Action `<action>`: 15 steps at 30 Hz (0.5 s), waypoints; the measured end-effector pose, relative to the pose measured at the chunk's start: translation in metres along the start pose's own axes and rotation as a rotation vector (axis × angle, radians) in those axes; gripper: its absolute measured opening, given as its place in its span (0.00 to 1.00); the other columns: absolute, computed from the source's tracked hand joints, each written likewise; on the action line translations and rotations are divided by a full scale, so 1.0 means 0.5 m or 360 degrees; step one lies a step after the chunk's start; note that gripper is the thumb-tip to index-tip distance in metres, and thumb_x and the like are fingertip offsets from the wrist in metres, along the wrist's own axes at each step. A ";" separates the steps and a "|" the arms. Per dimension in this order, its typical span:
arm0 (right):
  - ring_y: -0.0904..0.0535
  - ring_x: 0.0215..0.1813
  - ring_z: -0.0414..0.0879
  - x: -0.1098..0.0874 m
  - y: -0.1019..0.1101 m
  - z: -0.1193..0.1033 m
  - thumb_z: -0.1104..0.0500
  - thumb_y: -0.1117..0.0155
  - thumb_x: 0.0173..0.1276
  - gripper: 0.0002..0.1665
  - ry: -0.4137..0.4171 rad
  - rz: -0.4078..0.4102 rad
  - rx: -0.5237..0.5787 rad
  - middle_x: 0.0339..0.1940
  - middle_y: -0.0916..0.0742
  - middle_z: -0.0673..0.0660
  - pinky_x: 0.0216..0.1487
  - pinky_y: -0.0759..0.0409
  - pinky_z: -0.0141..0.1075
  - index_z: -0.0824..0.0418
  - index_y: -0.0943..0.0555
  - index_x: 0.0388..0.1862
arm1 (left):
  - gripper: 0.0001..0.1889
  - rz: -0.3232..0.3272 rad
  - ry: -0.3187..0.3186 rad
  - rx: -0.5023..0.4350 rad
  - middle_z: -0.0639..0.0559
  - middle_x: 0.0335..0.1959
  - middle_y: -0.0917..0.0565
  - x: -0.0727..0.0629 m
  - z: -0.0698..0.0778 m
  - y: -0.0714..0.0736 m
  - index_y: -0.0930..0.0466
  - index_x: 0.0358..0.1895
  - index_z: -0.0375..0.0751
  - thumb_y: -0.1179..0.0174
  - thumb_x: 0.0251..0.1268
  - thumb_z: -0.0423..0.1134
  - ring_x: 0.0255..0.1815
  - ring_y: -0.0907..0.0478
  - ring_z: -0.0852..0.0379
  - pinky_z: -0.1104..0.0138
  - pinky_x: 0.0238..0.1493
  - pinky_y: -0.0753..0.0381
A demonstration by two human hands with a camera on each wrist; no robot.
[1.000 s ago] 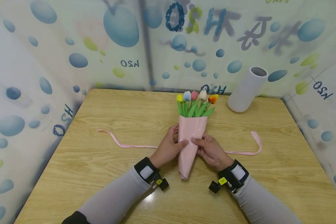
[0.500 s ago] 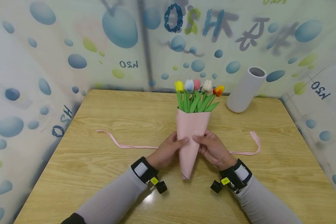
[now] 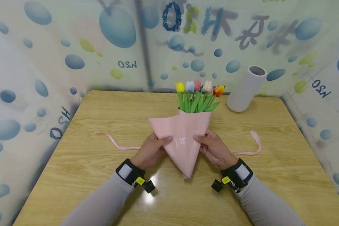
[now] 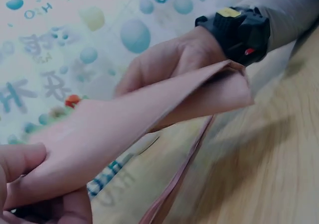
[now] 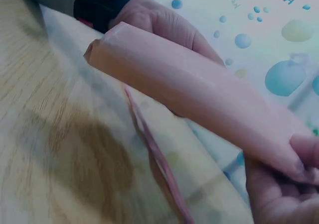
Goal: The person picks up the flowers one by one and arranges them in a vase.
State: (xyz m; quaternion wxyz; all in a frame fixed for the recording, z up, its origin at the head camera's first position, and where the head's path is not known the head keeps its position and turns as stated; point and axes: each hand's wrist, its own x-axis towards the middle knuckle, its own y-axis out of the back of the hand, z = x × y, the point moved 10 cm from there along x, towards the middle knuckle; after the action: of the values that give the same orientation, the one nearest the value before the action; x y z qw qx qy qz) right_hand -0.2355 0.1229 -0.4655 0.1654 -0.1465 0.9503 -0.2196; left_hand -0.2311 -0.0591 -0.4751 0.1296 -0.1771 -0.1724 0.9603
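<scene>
A bouquet of tulips [image 3: 196, 102] in yellow, blue, pink, white and orange stands out of a cone of pink wrapping paper [image 3: 186, 135]. My left hand [image 3: 149, 150] pinches a flap of the paper drawn out to the left, thumb in front and fingers behind. The right hand [image 3: 217, 150] holds the cone's right side, its thumb on the front. In both wrist views the cone's narrow end is raised over the table, and its shadow falls on the wood. Behind the paper and hands passes a pink ribbon [image 3: 117, 146], its middle hidden in the head view.
At the back right of the wooden table [image 3: 101, 194] stands a white vase [image 3: 244, 92]. A curtain [image 3: 73, 31] printed with blue and green drops rises behind the table and along its sides. The ribbon's right end [image 3: 255, 146] curls on the tabletop.
My left hand has moved left with the paper's edge, opening a wide flap from the cone. The bouquet rose a little earlier on; the right hand keeps its hold.
</scene>
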 end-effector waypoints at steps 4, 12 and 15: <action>0.11 0.50 0.40 0.009 0.016 0.016 0.70 0.46 0.79 0.16 -0.0050 0.0067 -0.0037 0.48 0.11 0.50 0.48 0.12 0.33 0.61 0.29 0.62 | 0.21 0.0112 0.0015 0.0101 0.50 0.52 0.16 -0.008 0.004 0.036 0.29 0.68 0.33 0.41 0.75 0.31 0.50 0.16 0.58 0.64 0.52 0.15; 0.12 0.48 0.38 0.026 0.051 0.042 0.68 0.44 0.79 0.25 -0.0152 0.0236 -0.0277 0.45 0.11 0.48 0.48 0.13 0.32 0.70 0.33 0.71 | 0.22 0.0226 0.0062 0.0176 0.49 0.50 0.17 -0.015 0.011 0.075 0.28 0.66 0.34 0.37 0.74 0.35 0.44 0.15 0.58 0.67 0.46 0.13; 0.13 0.48 0.38 0.031 0.056 0.045 0.67 0.42 0.79 0.27 -0.0177 0.0274 -0.0352 0.46 0.11 0.49 0.48 0.13 0.32 0.71 0.33 0.73 | 0.21 0.0256 0.0050 0.0139 0.49 0.49 0.17 -0.018 0.019 0.081 0.28 0.66 0.35 0.37 0.74 0.35 0.43 0.14 0.57 0.68 0.45 0.12</action>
State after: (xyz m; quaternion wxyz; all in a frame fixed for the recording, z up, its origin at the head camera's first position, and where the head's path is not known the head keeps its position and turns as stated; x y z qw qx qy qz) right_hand -0.2467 0.1334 -0.5014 0.2188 -0.0936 0.9671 -0.0901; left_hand -0.2344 -0.1014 -0.4797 0.0624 -0.1996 -0.1134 0.9713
